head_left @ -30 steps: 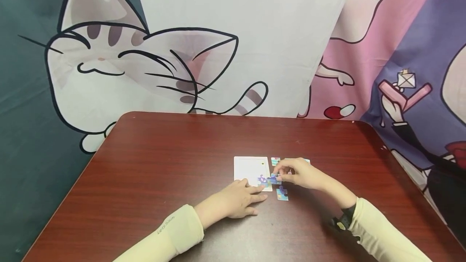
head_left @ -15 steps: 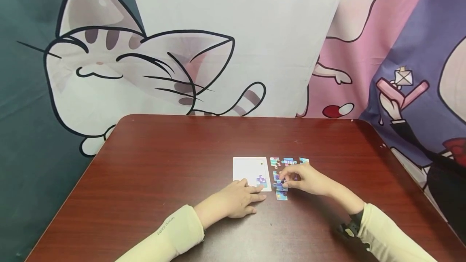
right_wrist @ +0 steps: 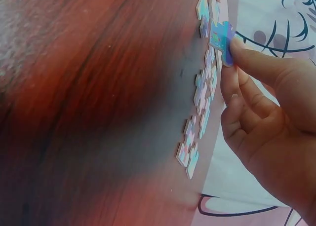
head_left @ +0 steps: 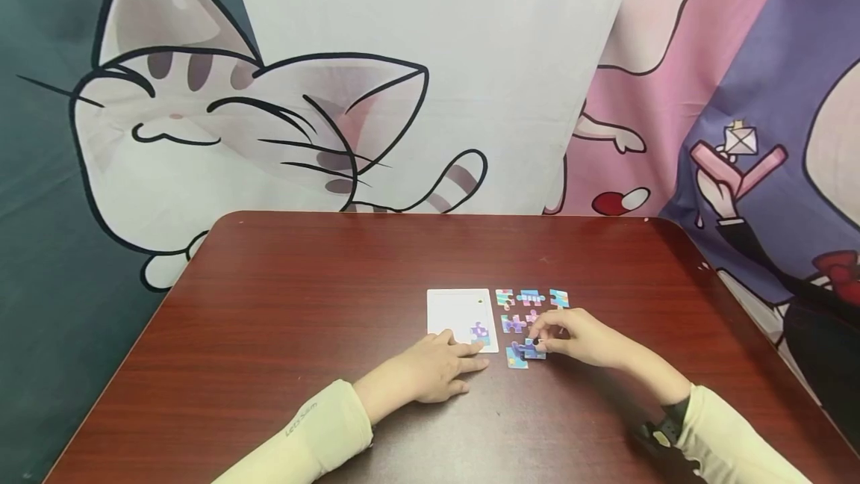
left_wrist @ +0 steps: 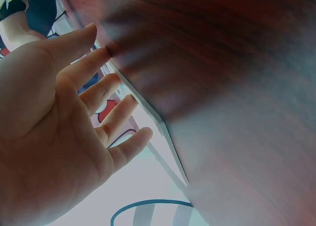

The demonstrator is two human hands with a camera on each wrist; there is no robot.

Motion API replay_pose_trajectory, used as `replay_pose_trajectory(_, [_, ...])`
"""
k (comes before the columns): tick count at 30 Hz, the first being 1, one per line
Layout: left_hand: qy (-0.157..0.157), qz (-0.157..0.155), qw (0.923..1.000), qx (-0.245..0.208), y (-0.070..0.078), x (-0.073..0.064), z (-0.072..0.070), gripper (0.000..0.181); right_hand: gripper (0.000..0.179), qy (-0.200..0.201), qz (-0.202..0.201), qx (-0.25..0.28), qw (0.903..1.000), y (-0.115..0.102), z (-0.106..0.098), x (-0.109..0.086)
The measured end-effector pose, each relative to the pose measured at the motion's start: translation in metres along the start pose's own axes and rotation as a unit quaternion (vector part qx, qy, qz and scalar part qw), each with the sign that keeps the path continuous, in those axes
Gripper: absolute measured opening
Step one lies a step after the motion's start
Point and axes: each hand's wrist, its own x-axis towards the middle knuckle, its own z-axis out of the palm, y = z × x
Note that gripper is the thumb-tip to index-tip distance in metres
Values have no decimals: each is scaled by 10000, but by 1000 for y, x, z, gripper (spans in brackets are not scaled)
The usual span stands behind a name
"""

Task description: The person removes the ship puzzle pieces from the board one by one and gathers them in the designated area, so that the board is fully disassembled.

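Note:
My right hand (head_left: pixel 583 334) pinches a blue and purple jigsaw piece (right_wrist: pixel 221 37) between thumb and fingertips, raised over the loose pieces. In the head view that piece overlaps a blue corner piece (head_left: pixel 516 360) lying on the table. My left hand (head_left: pixel 430 369) rests at the near edge of a white square puzzle tray (head_left: pixel 457 308), fingers spread and fairly straight. One purple and blue piece (head_left: pixel 480 330) lies in the tray's near right corner, beside the left fingertips. From the left wrist view, the left hand's fingertips (left_wrist: pixel 129 100) stand along the tray's edge.
Several loose pieces lie right of the tray, among them a purple piece (head_left: pixel 513 324), a striped blue piece (head_left: pixel 531 297) and a corner piece (head_left: pixel 559 298). The brown table (head_left: pixel 322 275) ends at a cartoon-printed cloth (head_left: pixel 524 95) behind.
The right hand has moved right, away from the tray, carrying the blue and purple jigsaw piece over the loose pieces. The left hand stays at the tray; the view shifts slightly.

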Motion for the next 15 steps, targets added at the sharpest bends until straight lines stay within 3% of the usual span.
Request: replay_pose_trajectory(15, [-1, 22, 10000, -30, -1, -1, -1, 49, 15, -20, -276, -57, 9996, 3, 0, -11])
